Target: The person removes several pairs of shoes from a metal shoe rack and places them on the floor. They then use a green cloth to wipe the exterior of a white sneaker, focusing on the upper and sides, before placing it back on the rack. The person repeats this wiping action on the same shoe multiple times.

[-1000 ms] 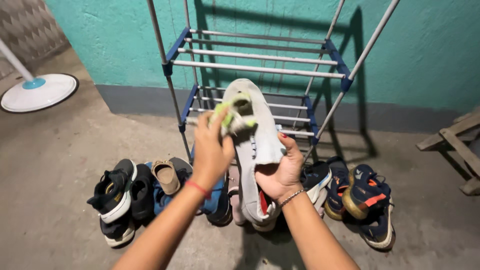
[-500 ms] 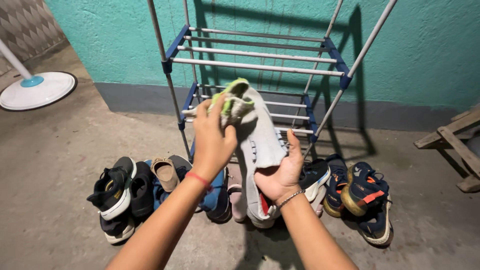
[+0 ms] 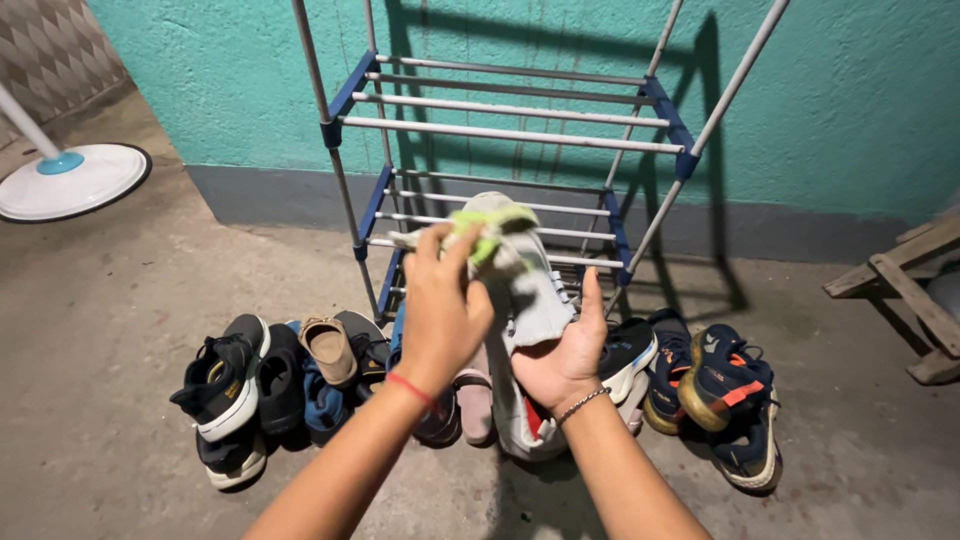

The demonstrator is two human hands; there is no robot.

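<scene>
Teal wall (image 3: pixel 850 90), grey concrete floor (image 3: pixel 120 330), metal rack (image 3: pixel 510 130).

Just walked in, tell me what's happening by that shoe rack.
A person holds a grey shoe up in the right hand, sole toward the camera, while the left hand presses a green-and-white cloth against its toe. Other shoes lie on the floor before the bare metal rack.

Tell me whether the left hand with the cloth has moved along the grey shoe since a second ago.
Yes. The left hand and cloth slid right, judged against the rack's left post.
</scene>
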